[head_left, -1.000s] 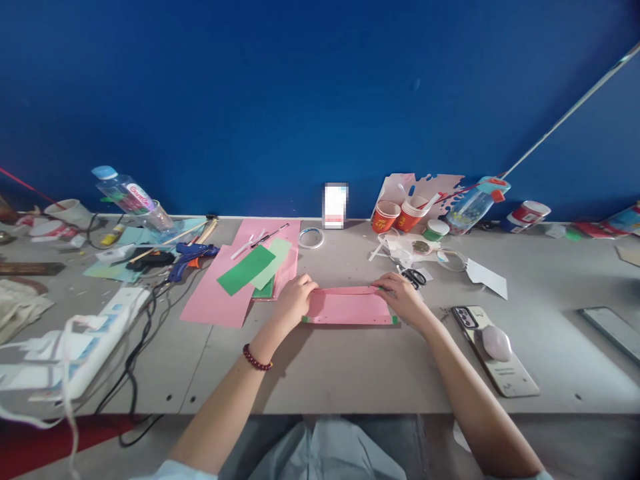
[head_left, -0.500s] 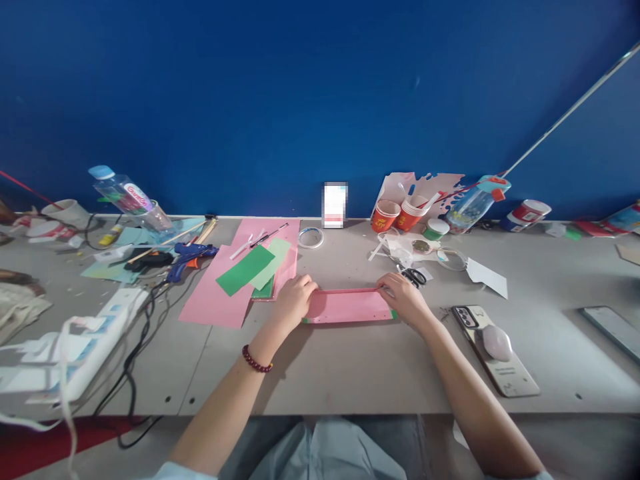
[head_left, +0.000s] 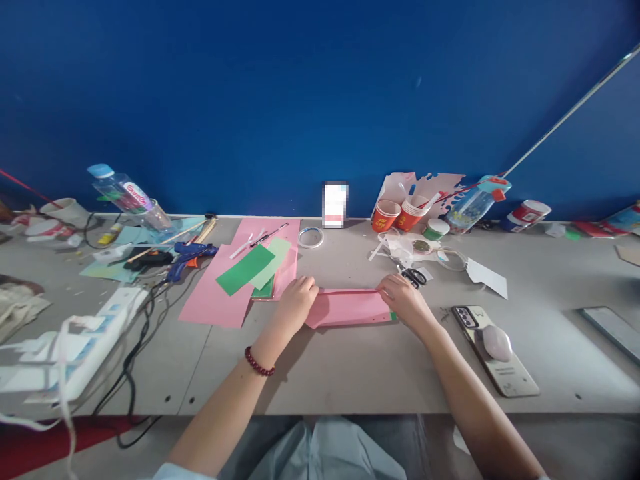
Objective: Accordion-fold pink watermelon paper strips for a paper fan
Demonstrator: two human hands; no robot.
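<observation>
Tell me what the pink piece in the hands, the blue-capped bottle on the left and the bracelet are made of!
The pink piece: probably paper or thin card, fairly matte, with straight edges. The bottle: likely plastic, clear and glossy; it's see-through. The bracelet: round, dark-red beads with a slight shine, maybe wood or plastic; too small to tell.

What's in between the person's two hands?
In the head view, pink paper lies there: its far edge stretches from the left hand to the right hand, and a green bit shows by the right hand.
</observation>
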